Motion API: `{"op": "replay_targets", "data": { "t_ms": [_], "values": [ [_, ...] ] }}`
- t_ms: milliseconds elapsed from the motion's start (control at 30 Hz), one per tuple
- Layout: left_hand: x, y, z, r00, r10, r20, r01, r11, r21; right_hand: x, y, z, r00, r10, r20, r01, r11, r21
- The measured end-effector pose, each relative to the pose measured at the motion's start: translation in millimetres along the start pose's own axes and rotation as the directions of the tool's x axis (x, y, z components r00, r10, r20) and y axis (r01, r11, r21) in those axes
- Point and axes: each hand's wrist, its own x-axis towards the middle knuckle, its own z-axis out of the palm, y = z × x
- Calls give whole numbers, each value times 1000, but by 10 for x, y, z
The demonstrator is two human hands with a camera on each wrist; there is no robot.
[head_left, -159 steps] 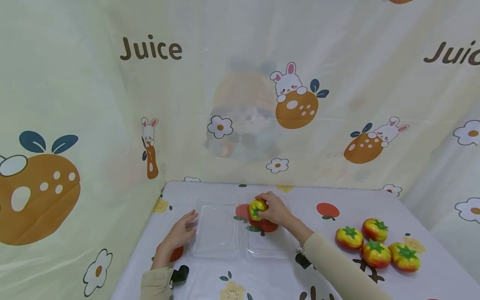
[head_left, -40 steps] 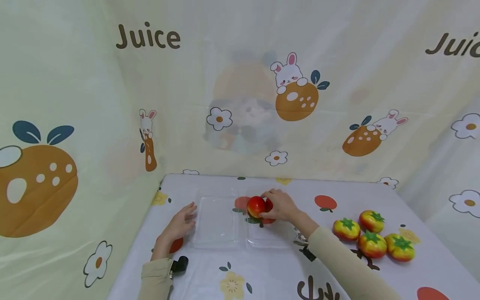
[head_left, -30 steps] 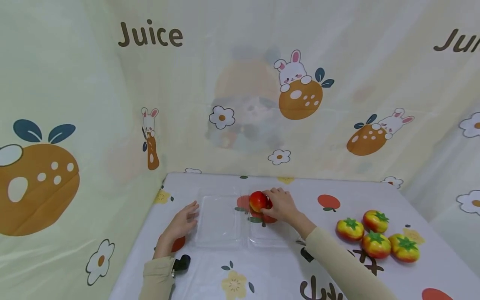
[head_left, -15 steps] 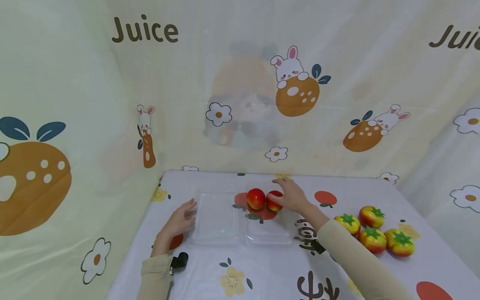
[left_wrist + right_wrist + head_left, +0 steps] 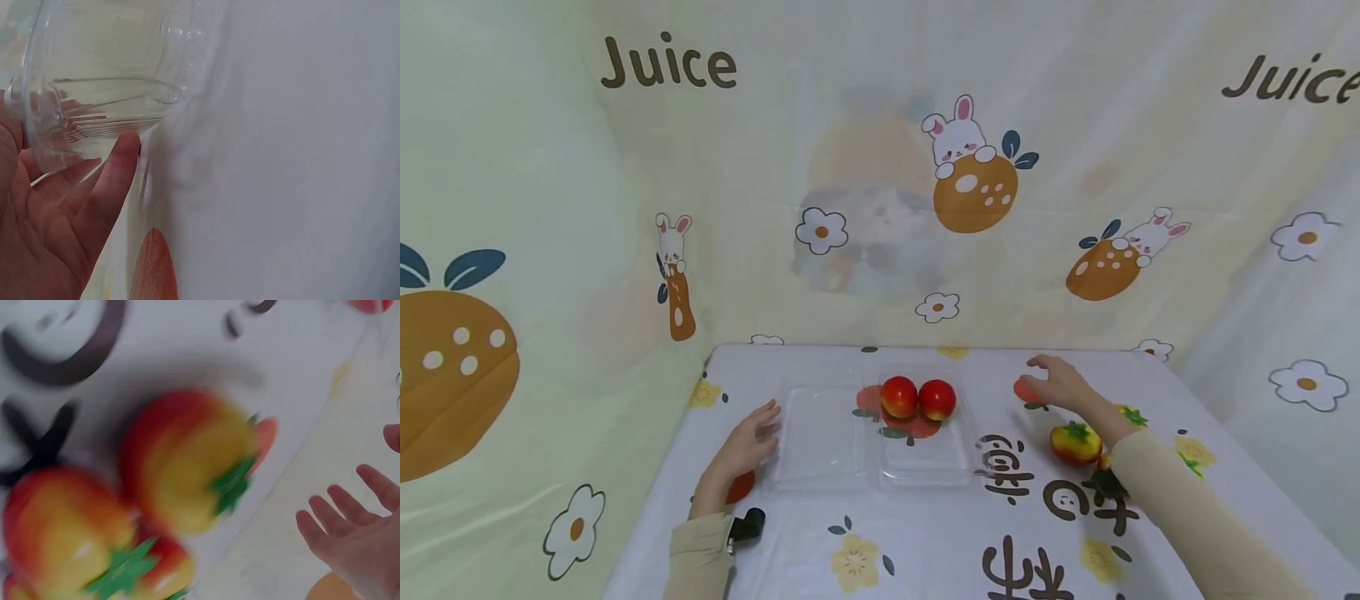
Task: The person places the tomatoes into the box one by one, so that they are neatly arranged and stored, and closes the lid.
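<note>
A clear plastic clamshell box (image 5: 823,483) lies unfolded on the table, with two red-and-yellow toy persimmons (image 5: 899,397) side by side in the back of its right half. My left hand (image 5: 747,446) stays at the box's left edge. In the left wrist view its loosely extended fingers (image 5: 115,178) touch the clear wall. My right hand (image 5: 1063,385) hovers above the table, right of the box, holding nothing, its fingers spread. Below and beside it sit loose persimmons (image 5: 1076,442) with green leafy tops, partly hidden by the right forearm; several show in the right wrist view (image 5: 187,459).
A white tablecloth (image 5: 805,567) printed with fruit, flowers and lettering covers the table. A patterned curtain (image 5: 760,250) rises behind and on both sides. Black wrist cameras (image 5: 747,527) sit on both wrists.
My right hand set a second persimmon, turned red side up, beside the first in the box's right half, let go, and moved right over the loose fruit. The left hand stayed at the box.
</note>
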Motion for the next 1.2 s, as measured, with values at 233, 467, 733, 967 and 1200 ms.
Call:
{"op": "replay_targets", "data": {
  "t_ms": [233,467,733,967,1200],
  "values": [
    [-62,-19,-50,1000,-9,0,9,1000,-1,-159,330,-26,993,84,84,-84,996,-14],
    [-84,-59,-30,1000,-27,-1,27,1000,6,-298,515,16,971,150,187,-149,989,-20],
    [-67,-72,-29,1000,-25,-2,25,1000,-16,-422,554,45,954,139,267,-138,990,-23],
    [-41,-53,-16,1000,-30,3,30,999,-35,-479,546,68,949,149,278,-146,989,-31],
    [-18,-11,4,1000,-15,2,15,999,-42,-526,510,43,938,200,285,-192,980,-56]
  ]
}}
